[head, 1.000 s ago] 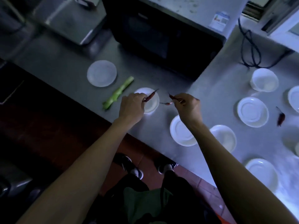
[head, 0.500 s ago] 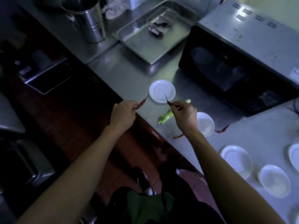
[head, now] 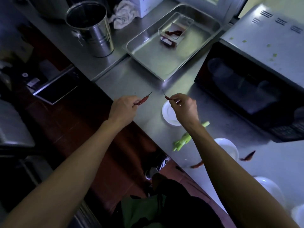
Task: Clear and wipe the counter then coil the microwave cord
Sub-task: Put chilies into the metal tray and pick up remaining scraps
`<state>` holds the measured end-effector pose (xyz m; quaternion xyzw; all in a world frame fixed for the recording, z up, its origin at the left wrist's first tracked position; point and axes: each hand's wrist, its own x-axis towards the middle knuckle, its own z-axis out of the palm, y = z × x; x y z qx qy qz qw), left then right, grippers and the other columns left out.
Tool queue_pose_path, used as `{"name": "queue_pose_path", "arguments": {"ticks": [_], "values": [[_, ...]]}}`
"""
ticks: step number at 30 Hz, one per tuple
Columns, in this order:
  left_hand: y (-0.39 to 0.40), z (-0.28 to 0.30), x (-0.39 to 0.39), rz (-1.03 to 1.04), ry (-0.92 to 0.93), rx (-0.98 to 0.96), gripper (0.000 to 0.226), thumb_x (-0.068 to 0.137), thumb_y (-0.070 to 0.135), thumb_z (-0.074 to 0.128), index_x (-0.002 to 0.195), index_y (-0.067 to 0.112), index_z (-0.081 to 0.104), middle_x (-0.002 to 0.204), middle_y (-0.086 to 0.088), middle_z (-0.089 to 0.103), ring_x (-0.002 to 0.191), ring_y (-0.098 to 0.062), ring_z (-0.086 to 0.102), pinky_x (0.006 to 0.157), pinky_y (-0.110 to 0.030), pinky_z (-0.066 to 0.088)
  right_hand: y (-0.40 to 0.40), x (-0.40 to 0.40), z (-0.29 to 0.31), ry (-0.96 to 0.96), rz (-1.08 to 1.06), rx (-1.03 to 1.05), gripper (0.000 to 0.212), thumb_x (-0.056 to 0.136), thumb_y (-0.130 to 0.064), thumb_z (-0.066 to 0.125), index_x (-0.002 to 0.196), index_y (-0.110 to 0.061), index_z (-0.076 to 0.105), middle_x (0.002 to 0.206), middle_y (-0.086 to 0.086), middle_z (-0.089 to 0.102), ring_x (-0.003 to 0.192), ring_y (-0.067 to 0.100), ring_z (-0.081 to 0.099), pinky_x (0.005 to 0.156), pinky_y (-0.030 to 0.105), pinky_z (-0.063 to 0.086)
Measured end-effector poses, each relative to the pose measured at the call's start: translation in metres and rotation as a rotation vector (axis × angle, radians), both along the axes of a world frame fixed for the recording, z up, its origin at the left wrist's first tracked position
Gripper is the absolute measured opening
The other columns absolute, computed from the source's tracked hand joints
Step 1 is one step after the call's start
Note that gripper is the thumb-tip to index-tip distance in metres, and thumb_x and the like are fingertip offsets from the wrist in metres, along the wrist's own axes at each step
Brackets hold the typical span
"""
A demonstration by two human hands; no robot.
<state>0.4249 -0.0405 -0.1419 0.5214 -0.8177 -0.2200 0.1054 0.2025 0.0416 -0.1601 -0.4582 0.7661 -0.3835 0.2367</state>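
My left hand (head: pixel 122 108) pinches a dried red chili (head: pixel 143 100) above the steel counter (head: pixel 141 84) near its front edge. My right hand (head: pixel 185 109) pinches a second, smaller dried chili (head: pixel 167 97) over a white saucer (head: pixel 167 116). Behind both hands a steel tray (head: pixel 194 53) holds a clear plastic box (head: pixel 176 30) with red chilies inside. The black microwave (head: pixel 246 89) stands at the right. Its cord is out of view.
A green celery piece (head: pixel 182 140) lies beside my right forearm. Two more dried chilies (head: pixel 196 165) (head: pixel 248 157) and several white saucers (head: pixel 228 147) sit further right. A steel canister (head: pixel 92 28) and a crumpled white cloth (head: pixel 123 14) stand at the back left.
I have turned and moved left along the counter, each hand still holding its chili. The tray, box and canister have come into view; the cord and right-hand saucers have left it.
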Motion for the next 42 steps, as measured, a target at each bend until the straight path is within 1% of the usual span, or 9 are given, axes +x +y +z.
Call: {"name": "queue_pose_path", "arguments": {"ticks": [5, 10, 16, 20, 25, 30, 34, 39, 42], "values": [[-0.055, 0.008, -0.02, -0.044, -0.056, -0.001, 0.027, 0.09, 0.013, 0.06, 0.113, 0.019, 0.073, 0.109, -0.002, 0.074, 0.104, -0.026, 0.066, 0.087, -0.043, 0.053, -0.051, -0.019, 0.007, 0.0, -0.012, -0.027, 0.008, 0.089, -0.019, 0.068, 0.091, -0.021, 0.075, 0.08, -0.006, 0.071, 0.074, 0.013, 0.065, 0.073, 0.026, 0.051], [-0.095, 0.011, -0.04, -0.088, -0.101, -0.026, 0.025, 0.09, 0.015, 0.061, 0.112, 0.023, 0.072, 0.106, 0.001, 0.073, 0.098, -0.023, 0.066, 0.084, -0.041, 0.055, -0.085, -0.035, 0.01, -0.005, -0.044, -0.036, 0.011, 0.089, -0.018, 0.068, 0.095, -0.015, 0.077, 0.084, 0.001, 0.074, 0.076, 0.019, 0.065, 0.077, 0.038, 0.053], [-0.142, 0.017, -0.081, -0.186, -0.057, -0.01, 0.029, 0.086, 0.008, 0.063, 0.106, 0.026, 0.071, 0.101, 0.002, 0.074, 0.093, -0.022, 0.067, 0.081, -0.042, 0.056, -0.111, -0.059, 0.013, -0.03, -0.144, -0.107, 0.01, 0.088, -0.013, 0.068, 0.094, -0.013, 0.077, 0.087, 0.002, 0.075, 0.079, 0.02, 0.068, 0.076, 0.04, 0.055], [-0.177, 0.018, -0.108, -0.218, -0.051, -0.006, 0.029, 0.088, 0.011, 0.067, 0.111, 0.027, 0.072, 0.101, 0.004, 0.074, 0.09, -0.019, 0.068, 0.08, -0.039, 0.057, -0.138, -0.068, 0.015, -0.027, -0.155, -0.116, 0.01, 0.087, -0.014, 0.067, 0.094, -0.016, 0.074, 0.088, 0.0, 0.073, 0.078, 0.017, 0.067, 0.076, 0.039, 0.055], [-0.232, 0.013, -0.13, -0.289, -0.04, -0.027, 0.028, 0.088, 0.009, 0.064, 0.11, 0.025, 0.072, 0.1, 0.002, 0.074, 0.086, -0.018, 0.068, 0.071, -0.027, 0.051, -0.169, -0.074, 0.009, -0.004, -0.197, -0.109, 0.009, 0.086, -0.012, 0.067, 0.093, -0.014, 0.074, 0.086, 0.003, 0.071, 0.075, 0.018, 0.064, 0.073, 0.038, 0.054], [-0.298, 0.002, -0.163, -0.379, -0.037, -0.063, 0.026, 0.089, 0.013, 0.066, 0.108, 0.028, 0.072, 0.101, 0.003, 0.075, 0.09, -0.022, 0.068, 0.073, -0.032, 0.054, -0.2, -0.086, -0.001, 0.041, -0.31, -0.091, 0.01, 0.085, -0.008, 0.069, 0.092, -0.009, 0.075, 0.086, 0.006, 0.073, 0.074, 0.02, 0.066, 0.071, 0.036, 0.054], [-0.351, -0.008, -0.197, -0.459, -0.01, -0.005, 0.03, 0.089, 0.01, 0.066, 0.113, 0.026, 0.072, 0.108, -0.001, 0.075, 0.098, -0.024, 0.069, 0.082, -0.041, 0.056, -0.228, -0.095, -0.006, 0.051, -0.406, -0.045, 0.011, 0.085, -0.007, 0.069, 0.094, -0.007, 0.076, 0.086, 0.006, 0.073, 0.075, 0.02, 0.067, 0.071, 0.03, 0.053], [-0.404, -0.019, -0.236, -0.535, 0.012, -0.008, 0.03, 0.089, 0.007, 0.067, 0.112, 0.025, 0.072, 0.11, 0.001, 0.075, 0.1, -0.022, 0.069, 0.084, -0.029, 0.052, -0.261, -0.099, -0.013, 0.014, -0.508, 0.021, 0.012, 0.088, -0.007, 0.069, 0.098, -0.006, 0.076, 0.09, 0.006, 0.074, 0.081, 0.019, 0.068, 0.079, 0.038, 0.056], [-0.425, -0.02, -0.259, -0.582, -0.025, -0.031, 0.031, 0.089, 0.008, 0.067, 0.115, 0.024, 0.072, 0.112, -0.001, 0.074, 0.102, -0.025, 0.069, 0.086, -0.03, 0.05, -0.275, -0.099, -0.015, -0.029, -0.556, 0.034, 0.012, 0.089, -0.009, 0.068, 0.099, -0.007, 0.076, 0.091, 0.004, 0.073, 0.083, 0.017, 0.067, 0.081, 0.039, 0.056]]}}
